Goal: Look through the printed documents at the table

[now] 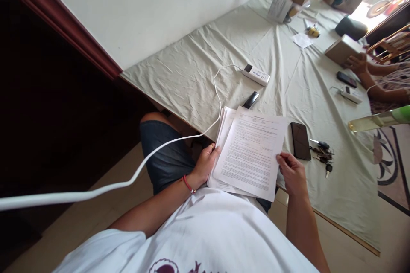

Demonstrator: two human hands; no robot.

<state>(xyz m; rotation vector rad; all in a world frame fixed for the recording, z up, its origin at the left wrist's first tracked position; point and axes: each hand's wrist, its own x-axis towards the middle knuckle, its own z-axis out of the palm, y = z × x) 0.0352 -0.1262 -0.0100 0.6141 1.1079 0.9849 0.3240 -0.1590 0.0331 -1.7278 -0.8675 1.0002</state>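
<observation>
Pale grey-green, wrinkled cloth [188, 68] covers a table beside a plain white wall [128, 4]. Loose white sheets of printed paper [250, 153] overhang its near edge, so a slackened grip could let the under sheets slip toward the floor; the smooth white cable [109, 187], running past their far left corner, might also snag them. The sheets lie between the hands, which are well apart: left hand [205, 164] gripping their left side, right hand [292, 175] pinching the top sheet's right edge.

A black phone [301, 141] lies beside a bunch of keys [323, 152].
</observation>
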